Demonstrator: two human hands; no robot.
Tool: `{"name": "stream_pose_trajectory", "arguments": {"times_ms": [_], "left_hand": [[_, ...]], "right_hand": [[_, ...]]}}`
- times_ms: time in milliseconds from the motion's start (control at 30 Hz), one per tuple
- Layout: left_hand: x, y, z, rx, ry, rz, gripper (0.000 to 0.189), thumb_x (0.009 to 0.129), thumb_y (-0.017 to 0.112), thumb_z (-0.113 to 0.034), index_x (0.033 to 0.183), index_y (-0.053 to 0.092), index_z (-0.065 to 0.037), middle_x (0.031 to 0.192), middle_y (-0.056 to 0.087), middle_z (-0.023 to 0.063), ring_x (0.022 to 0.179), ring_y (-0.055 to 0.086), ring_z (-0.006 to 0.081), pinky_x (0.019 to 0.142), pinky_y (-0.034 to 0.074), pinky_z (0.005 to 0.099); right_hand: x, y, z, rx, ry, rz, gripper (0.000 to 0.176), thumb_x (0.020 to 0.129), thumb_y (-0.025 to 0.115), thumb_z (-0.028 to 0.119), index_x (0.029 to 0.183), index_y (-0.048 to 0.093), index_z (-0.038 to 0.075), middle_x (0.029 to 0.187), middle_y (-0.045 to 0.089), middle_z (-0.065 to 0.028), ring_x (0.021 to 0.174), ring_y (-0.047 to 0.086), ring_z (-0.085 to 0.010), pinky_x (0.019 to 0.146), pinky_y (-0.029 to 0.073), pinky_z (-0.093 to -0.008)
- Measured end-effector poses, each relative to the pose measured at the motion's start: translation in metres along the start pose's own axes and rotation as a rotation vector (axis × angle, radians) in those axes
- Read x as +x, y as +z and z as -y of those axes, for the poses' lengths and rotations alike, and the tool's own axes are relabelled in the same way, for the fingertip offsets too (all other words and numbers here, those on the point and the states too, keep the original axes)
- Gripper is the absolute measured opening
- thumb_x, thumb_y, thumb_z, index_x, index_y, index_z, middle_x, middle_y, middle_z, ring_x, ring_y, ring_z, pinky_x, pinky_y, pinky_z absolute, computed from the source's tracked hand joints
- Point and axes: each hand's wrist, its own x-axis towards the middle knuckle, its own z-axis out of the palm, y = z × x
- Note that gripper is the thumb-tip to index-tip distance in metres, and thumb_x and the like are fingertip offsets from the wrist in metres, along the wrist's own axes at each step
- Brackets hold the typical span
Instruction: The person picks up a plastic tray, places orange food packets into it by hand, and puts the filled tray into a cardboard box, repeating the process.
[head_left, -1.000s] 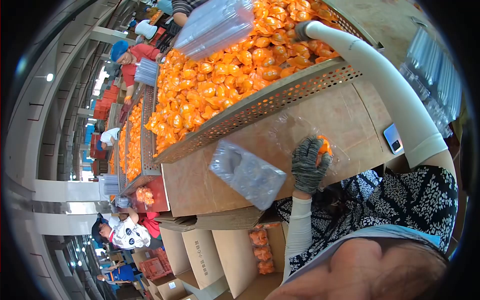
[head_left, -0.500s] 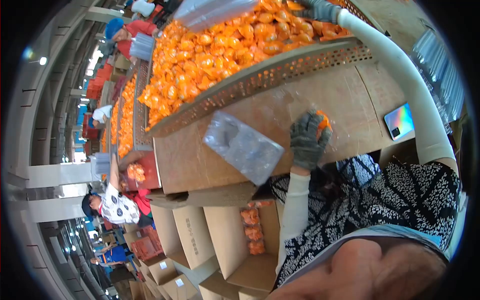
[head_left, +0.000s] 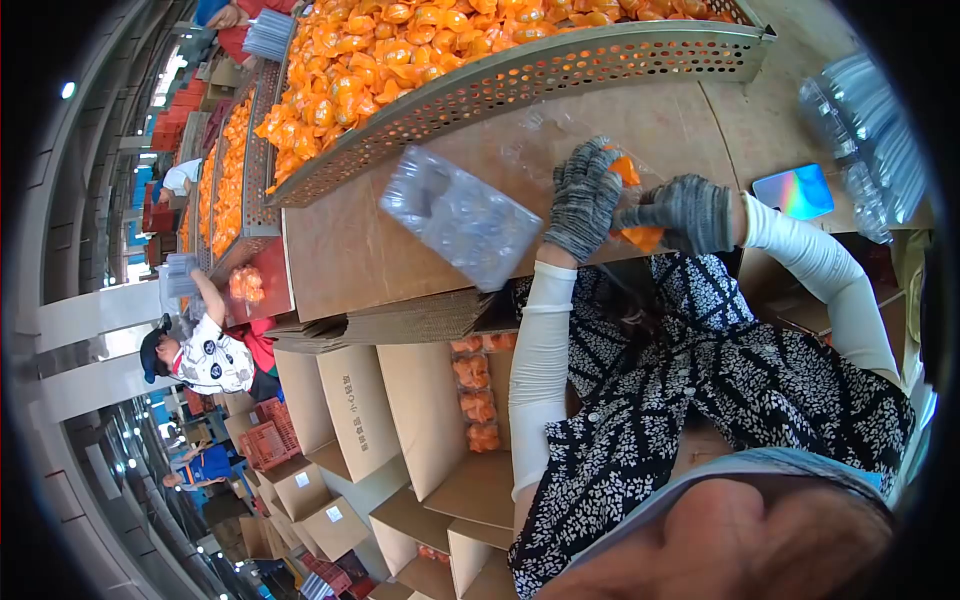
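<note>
My left hand (head_left: 585, 200), in a grey knit glove, is closed with its fingers curled against an orange-wrapped round piece (head_left: 626, 168). Close beside it, my right hand (head_left: 692, 215) wears a matching glove, slightly blurred. Its thumb side closes over a second orange-wrapped piece (head_left: 643, 237), which the glove partly covers. Thin clear plastic (head_left: 540, 125) shows on the brown worktop (head_left: 340, 240) around and behind the hands; its outline is hard to make out. Left of the hands lies a clear plastic tray with compartments (head_left: 465, 215).
A perforated metal rail (head_left: 520, 85) borders a heap of orange-wrapped pieces (head_left: 380, 60). A shiny phone (head_left: 793, 191) and stacked clear trays (head_left: 875, 130) are at the right. Below stands an open carton (head_left: 420, 430) holding filled packs. A co-worker (head_left: 215, 360) works at the left.
My right hand has come from the heap down to beside my left hand, with an orange piece now under it. The left hand has shifted slightly up and left; the view has tilted.
</note>
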Motion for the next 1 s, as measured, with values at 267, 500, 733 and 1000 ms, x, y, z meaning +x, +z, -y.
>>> {"name": "stream_pose_trajectory", "arguments": {"times_ms": [267,500,733,1000], "left_hand": [[-0.002,0.001,-0.009,0.059,-0.043,-0.009,0.037,0.085,0.048,-0.017,0.12,0.052,-0.007,0.132,0.044,0.0141,0.123,0.041,0.0301,0.101,0.028,0.0447],[-0.003,0.008,-0.006,-0.008,-0.095,-0.069,0.038,0.085,0.049,-0.02,0.121,0.05,-0.007,0.132,0.045,0.0147,0.123,0.041,0.0298,0.101,0.028,0.0437],[-0.002,0.019,-0.007,0.077,-0.181,-0.169,0.041,0.085,0.055,-0.028,0.119,0.052,-0.006,0.129,0.049,0.0146,0.118,0.046,0.0306,0.099,0.031,0.0436],[-0.002,0.027,-0.015,0.23,-0.192,-0.328,0.042,0.087,0.056,-0.032,0.118,0.053,-0.004,0.126,0.051,0.016,0.114,0.049,0.0323,0.098,0.034,0.0441]], "right_hand": [[0.024,-0.014,0.008,-0.269,0.088,0.163,0.039,0.077,0.069,0.026,0.114,0.061,0.024,0.08,0.067,-0.0051,0.074,0.066,-0.0259,0.069,0.052,-0.0359],[0.026,-0.021,0.001,-0.218,0.104,0.203,0.044,0.071,0.073,0.027,0.114,0.062,0.026,0.083,0.066,-0.0051,0.076,0.065,-0.0256,0.067,0.051,-0.0359],[0.013,0.008,-0.011,-0.097,0.135,-0.089,0.038,0.071,0.074,0.032,0.107,0.064,0.023,0.086,0.067,-0.006,0.077,0.065,-0.0276,0.068,0.051,-0.0372],[0.011,0.004,-0.016,0.103,0.268,-0.154,0.039,0.074,0.071,0.029,0.107,0.06,0.013,0.084,0.066,-0.0116,0.077,0.065,-0.0305,0.07,0.052,-0.0385]]}}
